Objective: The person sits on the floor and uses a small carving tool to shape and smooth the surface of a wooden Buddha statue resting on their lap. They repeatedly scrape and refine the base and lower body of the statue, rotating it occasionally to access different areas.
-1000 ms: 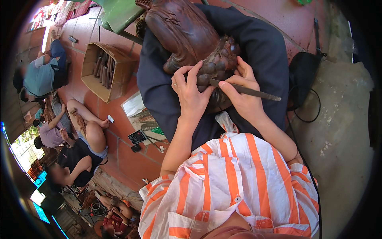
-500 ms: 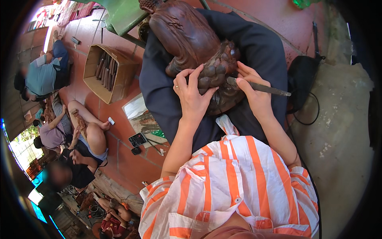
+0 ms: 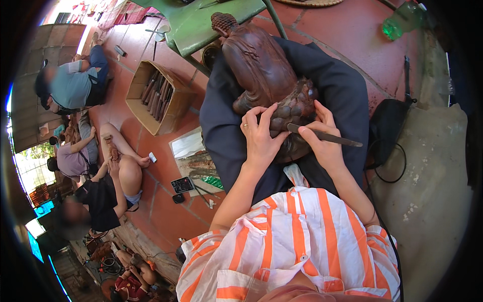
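A dark brown carved wooden statue (image 3: 261,63) of a seated robed figure with curled hair lies across my lap. Its knobbly carved base (image 3: 288,117) is toward me. My left hand (image 3: 260,132) grips the base from the left, fingers bent over the rounded bumps and thumb pressed near the tool's tip. Between the thumb and fingers of my right hand (image 3: 323,138) is a flat, narrow grey file (image 3: 334,137). Its left end touches the bumps, and its other end sticks out to the right.
A green chair (image 3: 211,30) stands beyond my knees. Left on the tiles are a cardboard box (image 3: 176,108) of wooden-handled tools, a phone (image 3: 182,184) and several seated people. At right lie a black bag (image 3: 390,121) with a cable and a green bottle (image 3: 402,21).
The view has shifted, so the statue and chair sit lower and further right. My right hand keeps the file on the base, its outer end now lower. A seated person's hands have moved together.
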